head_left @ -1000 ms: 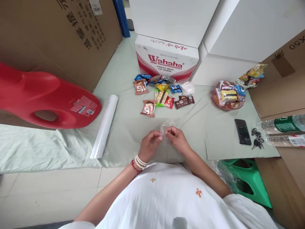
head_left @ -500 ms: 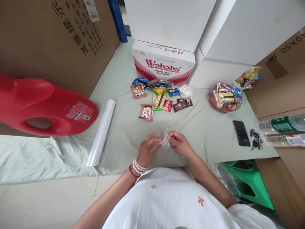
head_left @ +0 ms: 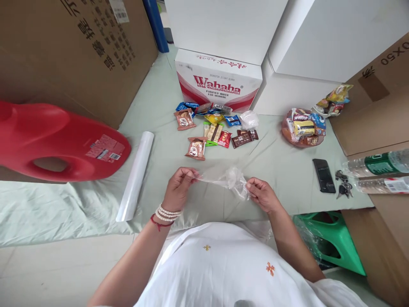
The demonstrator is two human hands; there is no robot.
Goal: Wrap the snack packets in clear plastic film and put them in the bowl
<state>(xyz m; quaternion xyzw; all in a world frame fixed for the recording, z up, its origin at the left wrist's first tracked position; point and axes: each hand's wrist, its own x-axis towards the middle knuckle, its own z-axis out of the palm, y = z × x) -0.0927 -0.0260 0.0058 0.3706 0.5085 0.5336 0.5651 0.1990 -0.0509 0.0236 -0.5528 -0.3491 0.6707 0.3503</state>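
A thin clear plastic bag [head_left: 234, 179] is stretched between my two hands above the cloth, crumpled toward its right side. My left hand [head_left: 179, 187], with beads and a red string at the wrist, pinches its left end. Its right end is pinched in my right hand [head_left: 260, 194]. Beyond them lie wrapped snacks: a brown cake packet [head_left: 196, 148] nearest, another brown packet [head_left: 184, 119], a green-edged packet [head_left: 213, 133], a red packet [head_left: 224, 139] and dark brown bars [head_left: 243, 139]. Beside these is a crumpled white plastic bundle [head_left: 249, 120].
A Wahaha water carton [head_left: 220, 85] stands behind the snacks. To the left are a white plastic roll [head_left: 136, 177] and a large red jug [head_left: 73, 145]. At right are a filled snack bag [head_left: 303, 128], a phone [head_left: 324, 175], keys [head_left: 344, 187] and bottles [head_left: 377, 165].
My hands have moved apart, left hand to the left and right hand to the right. The clear bag, bunched between my fingertips before, is now drawn out between them.
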